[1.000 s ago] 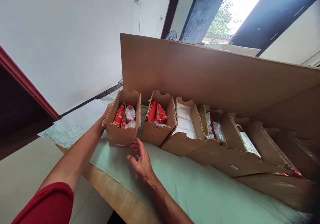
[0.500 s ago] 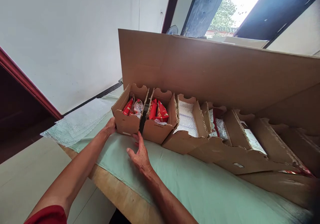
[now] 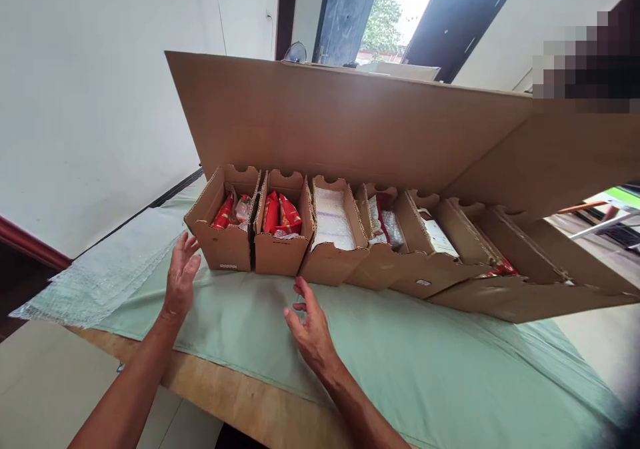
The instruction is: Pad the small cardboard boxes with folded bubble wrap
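A row of open cardboard boxes stands on the cloth-covered table. The leftmost box (image 3: 227,252) holds red packets (image 3: 225,210) and something in clear wrap. Beside it, a second box (image 3: 277,255) has more red packets (image 3: 283,214) inside. Bubble wrap (image 3: 333,219) fills the third box (image 3: 330,266). My left hand (image 3: 181,277) is open near the front left corner of the leftmost box, fingers apart and nothing in them. My right hand (image 3: 311,329) hovers open in front of the second and third boxes, also holding nothing.
A tall cardboard panel (image 3: 320,115) rises behind the row. Flat bubble wrap sheets (image 3: 115,269) lie on the green cloth (image 3: 410,355) at left. Further boxes (image 3: 430,262) continue to the right, holding wrapped things. The table's bare wooden edge (image 3: 240,399) runs along the front.
The gap between the two leftmost boxes has narrowed. My left hand has come away from the leftmost box, and my right hand has moved right along the row. The view has swung right.
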`<state>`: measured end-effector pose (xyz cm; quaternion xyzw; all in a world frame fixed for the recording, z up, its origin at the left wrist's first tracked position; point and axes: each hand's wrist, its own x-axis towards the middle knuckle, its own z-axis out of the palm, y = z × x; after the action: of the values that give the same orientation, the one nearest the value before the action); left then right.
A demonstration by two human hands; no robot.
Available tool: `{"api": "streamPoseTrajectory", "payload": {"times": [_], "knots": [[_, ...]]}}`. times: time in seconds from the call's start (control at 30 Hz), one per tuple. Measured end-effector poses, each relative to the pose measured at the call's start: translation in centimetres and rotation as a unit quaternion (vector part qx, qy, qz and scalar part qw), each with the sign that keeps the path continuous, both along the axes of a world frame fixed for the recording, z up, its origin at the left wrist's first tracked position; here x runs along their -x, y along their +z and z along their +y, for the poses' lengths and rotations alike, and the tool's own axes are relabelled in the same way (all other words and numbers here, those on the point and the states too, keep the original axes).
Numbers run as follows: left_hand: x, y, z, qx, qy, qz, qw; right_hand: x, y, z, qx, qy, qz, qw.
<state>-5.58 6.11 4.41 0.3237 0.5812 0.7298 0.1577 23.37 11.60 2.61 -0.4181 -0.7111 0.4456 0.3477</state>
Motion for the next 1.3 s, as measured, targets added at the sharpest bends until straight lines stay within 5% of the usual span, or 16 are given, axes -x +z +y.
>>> {"api": "streamPoseTrajectory", "payload": {"times": [0.1, 0.17, 0.27, 0.37, 0.6, 0.73, 0.93, 1.1, 1.3], "knots": [[-2.5, 2.5, -0.6, -0.01, 0.112, 0.21, 0.971, 1.2, -0.3, 0.4, 0.01, -0.011, 0.001, 1.0], [-4.5, 4.8, -0.7, -0.018, 0.165, 0.374, 0.912, 1.7, -0.5, 0.6, 0.007, -0.015, 0.004, 1.0], [-7.1, 8.2, 0.2, -0.002, 0.128, 0.567, 0.814, 2.0, -1.0, 0.8, -0.004, -0.015, 0.007, 1.0], [-8.1, 10.2, 2.2, 0.049, 0.046, 0.647, 0.759, 2.0, -1.4, 1.2, 0.002, -0.009, 0.005, 1.0], [-5.7, 11.2, 5.8, 0.044, 0.004, 0.619, 0.784, 3.1, -1.1, 2.1, -0.001, -0.007, 0.005, 1.0], [-5.0, 10.7, 6.0, 0.054, -0.068, 0.618, 0.782, 3.5, -0.7, 2.4, 0.005, 0.002, 0.011, 1.0], [-4.9, 10.2, 5.3, 0.06, -0.065, 0.613, 0.785, 3.4, 0.2, 2.7, 0.008, 0.005, 0.013, 1.0], [-7.0, 11.2, 3.9, 0.057, -0.021, 0.63, 0.774, -1.3, 1.0, 1.9, 0.034, 0.011, 0.001, 0.999], [-13.4, 12.6, 6.0, 0.026, -0.099, 0.67, 0.735, -8.8, 1.8, 2.9, -0.019, -0.151, 0.027, 0.988]]}}
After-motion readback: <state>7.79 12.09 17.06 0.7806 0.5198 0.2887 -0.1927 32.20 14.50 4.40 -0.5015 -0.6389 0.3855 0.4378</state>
